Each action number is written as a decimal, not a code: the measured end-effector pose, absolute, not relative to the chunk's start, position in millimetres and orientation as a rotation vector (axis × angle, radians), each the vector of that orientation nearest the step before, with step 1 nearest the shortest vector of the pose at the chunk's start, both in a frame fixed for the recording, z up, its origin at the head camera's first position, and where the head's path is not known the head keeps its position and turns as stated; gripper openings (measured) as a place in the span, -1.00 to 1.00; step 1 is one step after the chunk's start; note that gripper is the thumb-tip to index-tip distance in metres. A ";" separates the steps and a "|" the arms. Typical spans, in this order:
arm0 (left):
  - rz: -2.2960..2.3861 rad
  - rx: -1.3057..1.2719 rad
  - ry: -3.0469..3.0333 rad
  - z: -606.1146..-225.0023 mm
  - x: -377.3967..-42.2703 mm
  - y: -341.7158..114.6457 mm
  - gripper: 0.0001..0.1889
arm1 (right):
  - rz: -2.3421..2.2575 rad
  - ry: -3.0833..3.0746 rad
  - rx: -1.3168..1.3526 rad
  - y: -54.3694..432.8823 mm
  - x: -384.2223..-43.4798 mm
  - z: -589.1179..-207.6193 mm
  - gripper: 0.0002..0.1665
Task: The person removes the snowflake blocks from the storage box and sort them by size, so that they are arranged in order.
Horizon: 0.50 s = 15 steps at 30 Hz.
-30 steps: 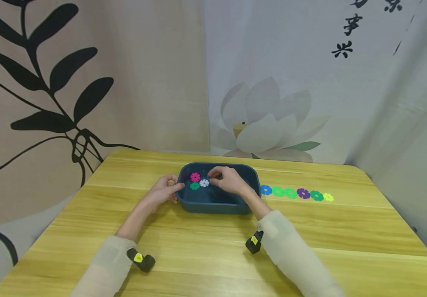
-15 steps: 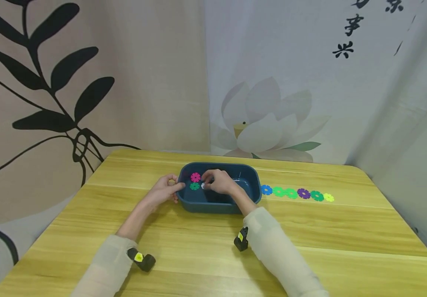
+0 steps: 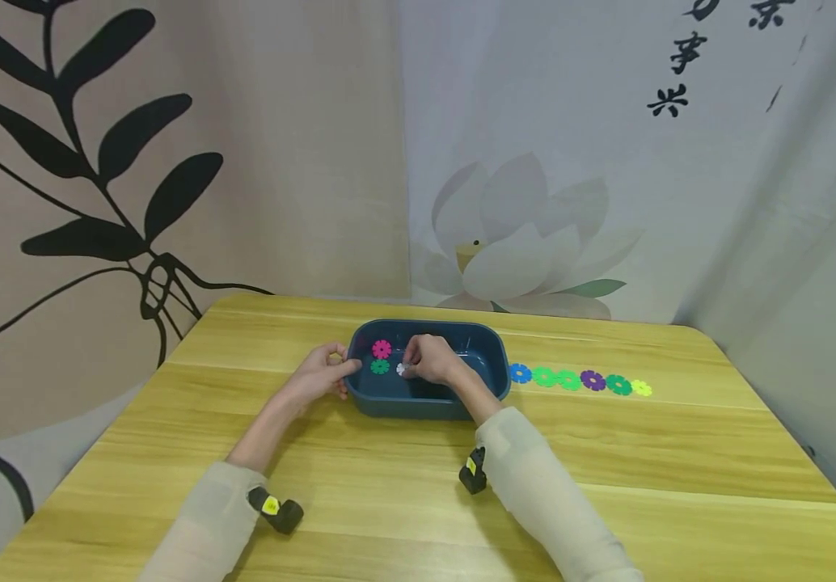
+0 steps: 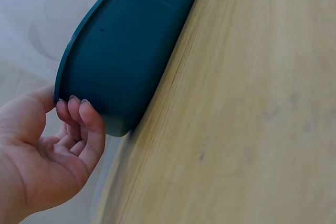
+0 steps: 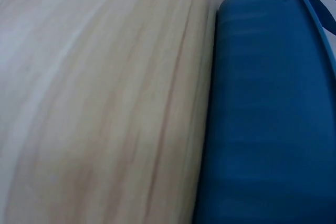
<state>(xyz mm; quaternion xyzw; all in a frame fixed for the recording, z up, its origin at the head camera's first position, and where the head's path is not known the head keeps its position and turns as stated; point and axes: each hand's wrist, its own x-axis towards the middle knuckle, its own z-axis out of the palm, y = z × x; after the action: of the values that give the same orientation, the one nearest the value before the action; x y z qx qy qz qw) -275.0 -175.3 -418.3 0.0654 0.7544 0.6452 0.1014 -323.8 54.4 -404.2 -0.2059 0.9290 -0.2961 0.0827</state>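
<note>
A dark blue plastic basin (image 3: 418,408) stands on the wooden table. My left hand (image 3: 318,375) grips its left end, thumb over the rim and fingers curled against the outer wall, as the left wrist view also shows. Inside the basin, my right hand (image 3: 436,360) pinches a small white notched disc (image 3: 400,369) at its right edge; whether the disc is lifted off the floor, I cannot tell. Left of it lie a pink notched disc (image 3: 382,349) and a green notched disc (image 3: 380,367). The right wrist view shows only the basin's outer wall (image 5: 273,103) and part of the left hand.
Right of the basin, a row of several notched discs runs across the table: a blue disc (image 3: 521,373) by the wall, light green ones, a purple disc (image 3: 593,381), a darker green disc (image 3: 618,385) and a yellow disc (image 3: 641,388) at the end. Curtains hang behind.
My right hand has moved left and down to the white disc, which has shifted slightly lower in the basin. The left hand has kept its place on the rim.
</note>
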 end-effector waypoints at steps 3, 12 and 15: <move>1.906 0.194 2.232 -418.1 -274.6 -175.8 -0.82 | -0.881 2.752 -0.582 54.0 -323.5 -402.9 -0.74; 1.901 0.201 2.231 -417.0 -274.3 -175.9 -0.82 | -0.872 2.726 -0.540 55.5 -321.2 -399.6 -0.71; 1.907 0.188 2.226 -418.2 -275.0 -175.9 -0.82 | -0.968 2.686 -0.549 57.0 -320.4 -400.8 -0.73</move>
<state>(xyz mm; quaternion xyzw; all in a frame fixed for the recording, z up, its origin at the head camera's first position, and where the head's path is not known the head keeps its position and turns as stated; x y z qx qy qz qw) -275.0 -175.9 -418.2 0.0637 0.7540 0.6458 0.1021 -320.4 57.0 -400.8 -0.1875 0.9176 -0.3307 0.1167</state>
